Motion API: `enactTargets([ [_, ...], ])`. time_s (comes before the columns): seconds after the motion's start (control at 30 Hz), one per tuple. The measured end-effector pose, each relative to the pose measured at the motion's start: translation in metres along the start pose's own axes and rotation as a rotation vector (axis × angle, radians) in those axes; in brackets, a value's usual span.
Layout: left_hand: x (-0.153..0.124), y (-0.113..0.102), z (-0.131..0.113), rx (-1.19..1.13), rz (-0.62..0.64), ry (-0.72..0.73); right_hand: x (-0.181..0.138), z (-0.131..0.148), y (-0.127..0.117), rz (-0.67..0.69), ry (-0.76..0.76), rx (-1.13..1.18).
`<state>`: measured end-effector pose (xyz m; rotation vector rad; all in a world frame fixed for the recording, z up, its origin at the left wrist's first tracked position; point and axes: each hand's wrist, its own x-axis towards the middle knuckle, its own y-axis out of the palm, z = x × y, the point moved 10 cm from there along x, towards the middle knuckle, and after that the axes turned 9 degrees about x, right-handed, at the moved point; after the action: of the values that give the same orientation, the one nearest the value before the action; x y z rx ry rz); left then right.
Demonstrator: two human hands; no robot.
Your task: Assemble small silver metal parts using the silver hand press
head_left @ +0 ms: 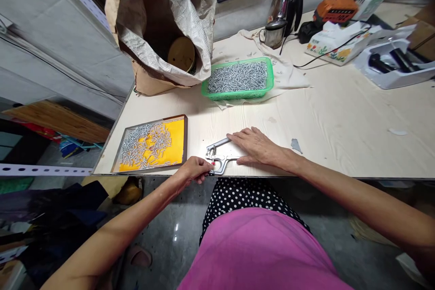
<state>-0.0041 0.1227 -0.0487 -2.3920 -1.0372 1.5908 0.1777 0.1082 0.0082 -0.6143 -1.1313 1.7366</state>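
A silver pair of spring-loaded hand pliers (221,163) lies at the table's front edge, its handles spread apart and a small red part in its jaw. My right hand (254,146) spans the handle ends, fingers over the upper one and thumb at the lower one. At the jaw, the fingers of my left hand (197,169) are pinched together; whatever is between them is too small to make out. Left of the pliers is a shallow tray (185,140) with a yellow bottom, strewn with small silver metal pins (146,145). Farther back, a green basket (270,77) is full of similar pins.
A large open woven sack (200,22) with a round container (182,54) inside stands at the back left. Behind to the right are a metal kettle (283,0), a metal mug (273,34), an orange battery (335,10), a tissue box (335,47) and a white tray (384,79).
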Motion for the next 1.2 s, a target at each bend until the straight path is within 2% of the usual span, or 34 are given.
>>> enactTargets([
  [0.13, 0.0, 0.0, 0.004, 0.027, -0.009, -0.018, -0.004, 0.009, -0.006, 0.01, 0.014, 0.008],
  [0.2, -0.003, -0.004, 0.001, 0.135, -0.063, 0.02, -0.006, 0.013, -0.007, 0.013, 0.02, 0.03],
  [0.27, -0.013, -0.014, -0.013, 0.347, -0.226, 0.139, -0.007, 0.014, -0.008, 0.02, 0.034, 0.051],
  [0.33, -0.031, -0.018, -0.038, 0.588, -0.43, 0.319, -0.007, 0.015, -0.007, 0.027, 0.048, 0.068],
  [0.4, -0.046, -0.009, -0.065, 0.77, -0.555, 0.501, -0.008, 0.015, -0.007, 0.018, 0.054, 0.082],
  [0.43, -0.05, 0.0, -0.077, 0.839, -0.569, 0.583, -0.008, 0.014, -0.007, 0.009, 0.055, 0.089],
  [0.53, -0.046, 0.025, -0.105, 0.982, -0.532, 0.768, -0.009, 0.013, -0.006, -0.018, 0.053, 0.106],
  [0.63, -0.031, 0.037, -0.121, 1.059, -0.472, 0.844, -0.012, 0.012, -0.004, -0.036, 0.022, 0.138],
  [0.73, -0.018, 0.041, -0.126, 1.127, -0.419, 0.847, -0.018, 0.008, -0.004, -0.049, 0.022, 0.14],
  [0.93, -0.015, 0.043, -0.136, 1.208, -0.377, 0.887, -0.024, -0.007, -0.005, -0.026, 0.191, -0.002],
  [1.1, -0.011, 0.04, -0.143, 1.131, -0.391, 0.882, -0.017, -0.008, -0.01, 0.054, 0.268, -0.049],
  [1.2, -0.008, 0.039, -0.141, 1.074, -0.414, 0.853, -0.012, -0.006, -0.009, 0.103, 0.251, -0.07],
])
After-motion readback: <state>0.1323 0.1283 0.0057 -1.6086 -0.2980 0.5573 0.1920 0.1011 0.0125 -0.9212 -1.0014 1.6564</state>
